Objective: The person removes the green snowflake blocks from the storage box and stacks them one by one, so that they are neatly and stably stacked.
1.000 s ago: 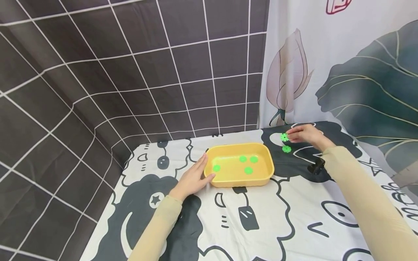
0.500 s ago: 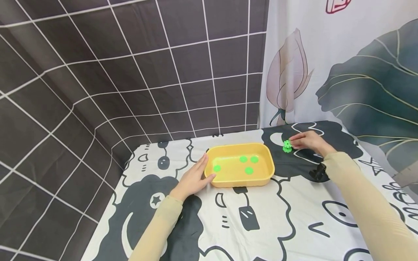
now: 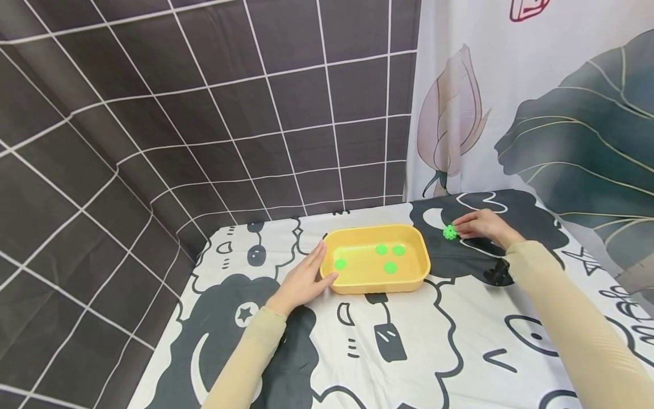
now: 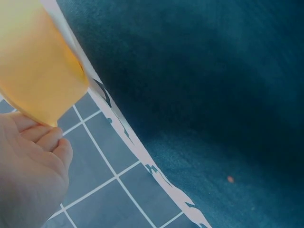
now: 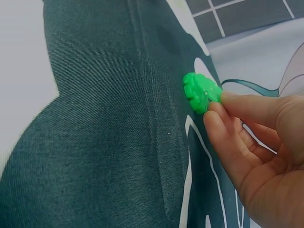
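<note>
A yellow plastic tray (image 3: 375,289) lies on the patterned cloth, with several small green discs (image 3: 390,267) flat inside it. My left hand (image 3: 301,282) grips its left end, thumb at the front corner and fingers along the side; the left wrist view shows the fingers (image 4: 40,135) against the tray wall. To the right of the tray, my right hand (image 3: 485,224) pinches a notched green plastic disc (image 5: 211,90) between thumb and fingertips. It overlaps a second notched green disc (image 5: 191,90) on the dark print; whether they are joined cannot be told.
A small black object (image 3: 498,272) lies beside the right wrist. Dark grid-patterned fabric (image 3: 286,113) hangs behind and at the left. A white curtain (image 3: 460,34) with plant prints hangs at the back right.
My right hand has brought the pinched disc down and toward me, from behind the second disc onto it. The left hand and the tray have stayed in place.
</note>
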`<state>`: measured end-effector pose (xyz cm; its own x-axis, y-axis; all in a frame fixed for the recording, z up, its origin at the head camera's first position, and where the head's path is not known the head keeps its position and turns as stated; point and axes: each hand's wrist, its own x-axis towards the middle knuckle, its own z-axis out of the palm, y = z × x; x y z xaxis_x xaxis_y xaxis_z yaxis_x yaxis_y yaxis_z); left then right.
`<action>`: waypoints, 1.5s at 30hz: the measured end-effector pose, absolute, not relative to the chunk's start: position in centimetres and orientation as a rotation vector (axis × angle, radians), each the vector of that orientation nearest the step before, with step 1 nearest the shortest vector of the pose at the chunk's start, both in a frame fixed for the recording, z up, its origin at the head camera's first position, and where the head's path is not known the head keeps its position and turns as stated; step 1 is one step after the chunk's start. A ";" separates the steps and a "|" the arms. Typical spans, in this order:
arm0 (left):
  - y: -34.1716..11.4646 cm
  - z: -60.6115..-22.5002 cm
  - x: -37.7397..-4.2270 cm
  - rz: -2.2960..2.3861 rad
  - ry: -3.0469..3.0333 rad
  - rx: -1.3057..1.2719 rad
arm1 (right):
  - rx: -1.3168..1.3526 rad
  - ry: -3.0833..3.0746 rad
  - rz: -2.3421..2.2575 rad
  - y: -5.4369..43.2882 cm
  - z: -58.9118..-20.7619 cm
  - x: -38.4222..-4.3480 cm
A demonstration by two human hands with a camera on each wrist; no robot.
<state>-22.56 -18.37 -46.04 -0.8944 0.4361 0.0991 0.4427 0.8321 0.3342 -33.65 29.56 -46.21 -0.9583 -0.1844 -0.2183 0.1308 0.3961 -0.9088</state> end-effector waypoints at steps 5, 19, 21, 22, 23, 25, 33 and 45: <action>-18.4 -46.1 -22.7 -0.548 -2.985 -0.728 | -0.036 2.401 -1.540 29.5 -46.2 -33.5; -18.4 -46.1 -22.8 -0.527 -2.994 -0.723 | 0.005 2.451 -1.481 29.4 -46.4 -33.5; -18.4 -46.1 -22.8 -0.528 -2.990 -0.726 | 0.010 2.447 -1.488 29.4 -46.4 -33.5; -18.4 -46.1 -22.8 -0.526 -2.990 -0.724 | 0.012 2.444 -1.491 29.4 -46.4 -33.5; -18.4 -46.1 -22.8 -0.530 -2.987 -0.723 | 0.006 2.442 -1.489 29.4 -46.5 -33.5; -18.4 -46.0 -22.7 -0.530 -2.986 -0.722 | 0.002 2.438 -1.490 29.4 -46.5 -33.5; -18.3 -46.0 -22.6 -0.541 -2.992 -0.721 | -0.010 2.442 -1.471 29.5 -46.8 -33.5; -18.4 -46.0 -22.6 -0.534 -3.002 -0.712 | -0.008 2.445 -1.472 29.5 -46.9 -33.7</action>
